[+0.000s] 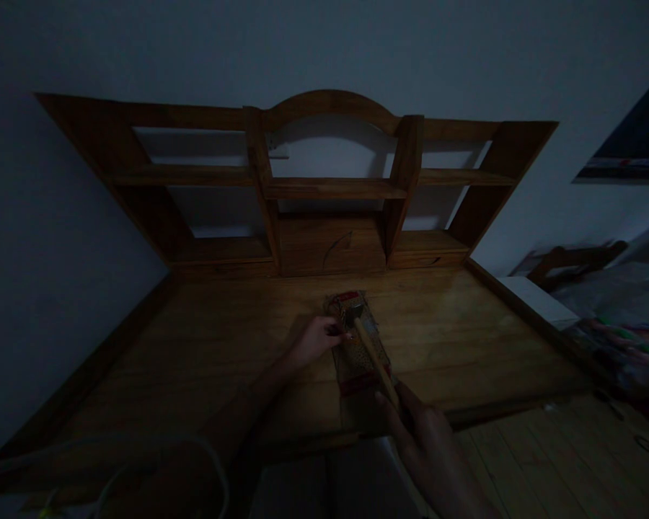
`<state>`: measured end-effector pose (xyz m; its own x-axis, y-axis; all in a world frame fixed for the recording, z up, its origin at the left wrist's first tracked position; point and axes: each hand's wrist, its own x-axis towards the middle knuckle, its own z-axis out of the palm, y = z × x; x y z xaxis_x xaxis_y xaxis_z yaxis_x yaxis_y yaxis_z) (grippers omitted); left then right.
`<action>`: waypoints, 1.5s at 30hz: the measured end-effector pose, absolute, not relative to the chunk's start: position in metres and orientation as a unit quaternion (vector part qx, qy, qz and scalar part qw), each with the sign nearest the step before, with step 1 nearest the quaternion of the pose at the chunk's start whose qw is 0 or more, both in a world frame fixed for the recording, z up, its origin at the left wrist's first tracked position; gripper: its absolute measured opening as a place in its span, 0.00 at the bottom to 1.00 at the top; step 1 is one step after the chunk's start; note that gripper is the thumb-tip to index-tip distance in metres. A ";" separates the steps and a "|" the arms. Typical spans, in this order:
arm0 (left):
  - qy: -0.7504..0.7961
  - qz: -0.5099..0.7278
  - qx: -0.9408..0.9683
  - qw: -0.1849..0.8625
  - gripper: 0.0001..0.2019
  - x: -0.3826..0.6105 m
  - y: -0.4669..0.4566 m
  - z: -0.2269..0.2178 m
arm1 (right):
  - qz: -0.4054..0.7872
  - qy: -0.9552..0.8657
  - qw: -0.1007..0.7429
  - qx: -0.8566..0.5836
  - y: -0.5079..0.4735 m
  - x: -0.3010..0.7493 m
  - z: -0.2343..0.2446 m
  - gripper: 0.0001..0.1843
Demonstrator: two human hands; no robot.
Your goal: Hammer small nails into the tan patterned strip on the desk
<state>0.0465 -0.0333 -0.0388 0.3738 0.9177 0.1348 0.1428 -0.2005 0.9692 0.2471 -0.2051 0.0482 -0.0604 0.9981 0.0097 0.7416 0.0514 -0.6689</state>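
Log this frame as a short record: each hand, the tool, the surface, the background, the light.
Left hand: fingertips at the mat; anything pinched is too dark to tell
Right hand: grips the hammer by its handle
Hammer: head above or on the mat, contact unclear
Mat: flat on the desk, red at both ends
Background: wooden shelf, arched in the middle
Light: dim

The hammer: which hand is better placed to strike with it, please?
Probably the right hand: it already grips the hammer by the handle. The left hand reaches over the patterned mat, beside the hammer, not on its handle.
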 end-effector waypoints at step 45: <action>0.436 0.372 0.759 0.307 0.11 0.044 -0.040 -0.021 | 0.269 -0.666 0.265 -0.643 -0.209 0.245 0.036 0.29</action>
